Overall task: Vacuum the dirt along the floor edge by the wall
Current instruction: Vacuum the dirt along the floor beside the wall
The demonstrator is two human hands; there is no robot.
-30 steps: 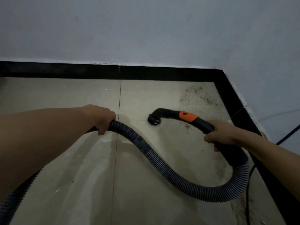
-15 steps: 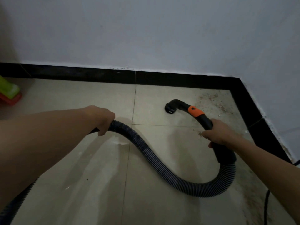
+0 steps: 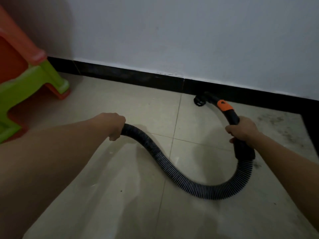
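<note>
Nozzle [image 3: 200, 100] seemingly at skirting [image 3: 138, 78]; left hand [image 3: 113, 125] grips hose [image 3: 156, 150], right hand [image 3: 242, 129] handle [image 3: 233, 115].

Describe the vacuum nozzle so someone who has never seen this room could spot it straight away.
Follow the black skirting board along the foot of the white wall toward the right. The nozzle sits on the floor tile at its base. It is the round black mouth ending the curved tube with the orange collar, gripped by the right hand.
</note>
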